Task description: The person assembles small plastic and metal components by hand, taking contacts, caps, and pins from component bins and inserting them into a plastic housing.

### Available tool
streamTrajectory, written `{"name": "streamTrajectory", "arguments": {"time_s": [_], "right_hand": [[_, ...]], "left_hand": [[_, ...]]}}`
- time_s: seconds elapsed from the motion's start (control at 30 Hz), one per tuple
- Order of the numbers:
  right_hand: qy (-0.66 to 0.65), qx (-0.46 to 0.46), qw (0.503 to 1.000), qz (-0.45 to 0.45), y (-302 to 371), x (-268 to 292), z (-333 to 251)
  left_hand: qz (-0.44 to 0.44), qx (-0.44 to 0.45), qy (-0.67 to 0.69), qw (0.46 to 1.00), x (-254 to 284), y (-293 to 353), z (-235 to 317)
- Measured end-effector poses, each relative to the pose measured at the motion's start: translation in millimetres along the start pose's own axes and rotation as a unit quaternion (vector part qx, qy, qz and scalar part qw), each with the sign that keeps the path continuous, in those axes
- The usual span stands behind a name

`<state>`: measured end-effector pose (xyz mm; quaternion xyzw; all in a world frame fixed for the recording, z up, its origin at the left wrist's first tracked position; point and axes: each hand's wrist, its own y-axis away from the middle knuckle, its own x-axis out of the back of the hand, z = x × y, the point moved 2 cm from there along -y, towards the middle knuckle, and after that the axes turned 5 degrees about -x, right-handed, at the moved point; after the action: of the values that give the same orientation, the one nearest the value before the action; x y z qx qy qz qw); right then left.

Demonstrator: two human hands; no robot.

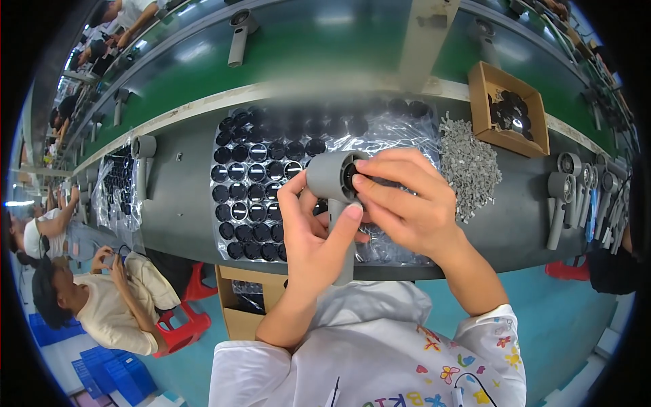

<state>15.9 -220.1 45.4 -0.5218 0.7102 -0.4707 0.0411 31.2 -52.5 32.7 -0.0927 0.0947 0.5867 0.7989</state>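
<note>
My left hand [308, 234] is wrapped round a grey handheld fan [330, 175], with a wide cylindrical head and a straight handle. The fan is held up above the work surface, its head's open end facing right. Inside that opening sits a black round cap [348, 178]. The thumb and fingers of my right hand [407, 197] close on the cap at the opening's rim; their tips hide part of it. Behind and below the fan, rows of black round caps [257, 192] lie on a clear plastic sheet [400, 142].
A pile of small grey parts [468, 166] lies to the right, beside a cardboard box [480, 102] holding black caps. Several grey fans [559, 197] stand at the far right. One more fan [143, 163] is at the left. A co-worker [112, 305] sits at the left on a red stool [183, 329].
</note>
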Motion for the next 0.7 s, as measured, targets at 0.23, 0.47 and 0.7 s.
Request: {"name": "streamTrajectory", "arguments": {"time_s": [0.23,0.47,0.7], "right_hand": [[-0.025,-0.004,1.000,-0.017,0,3,-3],[-0.048,-0.004,0.999,-0.017,-2,6,-5],[-0.175,0.028,0.984,-0.018,4,9,-1]], "left_hand": [[0.018,-0.053,0.002,0.998,7,-5,-1],[-0.007,-0.057,-0.069,0.996,18,-4,-5],[-0.023,-0.042,-0.058,0.997,19,3,3]]}}
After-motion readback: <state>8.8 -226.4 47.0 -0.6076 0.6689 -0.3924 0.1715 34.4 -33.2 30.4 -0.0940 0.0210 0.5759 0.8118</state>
